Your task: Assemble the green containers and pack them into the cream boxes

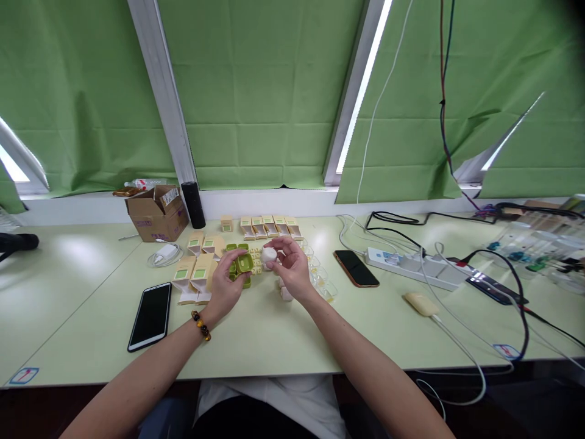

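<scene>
My left hand [228, 283] is closed on a small green square tray [245, 263], tilted toward me. More green trays [232, 268] lie just behind and beneath it. In my right hand [292, 268] a small white rounded piece [269, 256] is pinched between thumb and fingers, close to the green tray but apart from it. Pale pinkish pieces [286, 294] rest on the table under my right hand, partly hidden by it. Small yellow pieces [256, 259] lie in rows between my hands. Clear plastic cups [322, 277] stand right of my right hand.
Cream cartons [203, 271] stand left of my left hand, with several more cartons [269, 227] behind. A phone [150, 317] lies at left, another phone [356, 268] at right. A cardboard box [158, 213], black cylinder [192, 205], power strip [411, 268] and loose cables surround the table.
</scene>
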The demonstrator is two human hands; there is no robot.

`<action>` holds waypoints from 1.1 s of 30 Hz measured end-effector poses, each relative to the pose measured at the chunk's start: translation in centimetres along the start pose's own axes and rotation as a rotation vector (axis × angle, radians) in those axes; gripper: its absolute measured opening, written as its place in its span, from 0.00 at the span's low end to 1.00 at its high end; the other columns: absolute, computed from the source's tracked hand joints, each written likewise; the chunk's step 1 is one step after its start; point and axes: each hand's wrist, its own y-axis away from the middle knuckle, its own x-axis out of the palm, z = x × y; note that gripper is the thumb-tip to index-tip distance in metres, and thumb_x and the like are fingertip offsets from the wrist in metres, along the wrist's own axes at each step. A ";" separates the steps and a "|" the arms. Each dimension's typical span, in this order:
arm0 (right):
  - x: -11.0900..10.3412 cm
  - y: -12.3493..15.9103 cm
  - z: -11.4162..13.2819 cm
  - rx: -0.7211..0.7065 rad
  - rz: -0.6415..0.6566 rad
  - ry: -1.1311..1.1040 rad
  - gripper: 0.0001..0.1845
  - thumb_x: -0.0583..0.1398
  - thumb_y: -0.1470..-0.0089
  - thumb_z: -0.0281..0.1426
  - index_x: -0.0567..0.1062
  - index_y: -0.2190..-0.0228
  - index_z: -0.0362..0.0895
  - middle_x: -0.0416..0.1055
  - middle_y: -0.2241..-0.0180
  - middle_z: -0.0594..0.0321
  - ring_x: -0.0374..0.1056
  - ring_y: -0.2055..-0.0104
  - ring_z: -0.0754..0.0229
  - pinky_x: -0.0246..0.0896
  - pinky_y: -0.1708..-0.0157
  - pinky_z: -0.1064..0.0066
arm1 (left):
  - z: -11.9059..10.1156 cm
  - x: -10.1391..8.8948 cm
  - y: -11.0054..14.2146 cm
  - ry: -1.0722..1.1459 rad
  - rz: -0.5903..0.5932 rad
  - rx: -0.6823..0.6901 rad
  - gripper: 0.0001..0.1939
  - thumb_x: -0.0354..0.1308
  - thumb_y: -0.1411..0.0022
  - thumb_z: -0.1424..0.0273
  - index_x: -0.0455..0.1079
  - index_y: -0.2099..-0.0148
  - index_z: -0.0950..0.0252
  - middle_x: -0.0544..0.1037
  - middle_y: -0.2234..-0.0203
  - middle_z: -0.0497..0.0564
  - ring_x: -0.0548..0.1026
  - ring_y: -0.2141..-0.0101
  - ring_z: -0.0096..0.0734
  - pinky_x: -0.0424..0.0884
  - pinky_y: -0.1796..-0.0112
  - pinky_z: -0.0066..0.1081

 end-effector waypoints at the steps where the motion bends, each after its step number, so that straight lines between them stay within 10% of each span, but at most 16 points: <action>1: 0.1 0.1 0.1 0.011 0.015 -0.003 0.26 0.75 0.53 0.35 0.73 0.54 0.50 0.78 0.54 0.57 0.73 0.53 0.54 0.72 0.58 0.63 | -0.1 0.0 0.0 -0.004 0.002 0.013 0.23 0.65 0.41 0.76 0.75 0.44 0.58 0.78 0.46 0.55 0.74 0.41 0.45 0.69 0.38 0.46; 33: 0.6 0.5 -0.8 0.230 0.008 0.039 0.26 0.79 0.61 0.39 0.77 0.61 0.47 0.82 0.65 0.60 0.80 0.62 0.54 0.78 0.57 0.60 | -0.7 0.0 0.3 -0.032 0.070 -0.082 0.26 0.68 0.42 0.73 0.78 0.41 0.55 0.81 0.46 0.54 0.77 0.44 0.45 0.72 0.41 0.45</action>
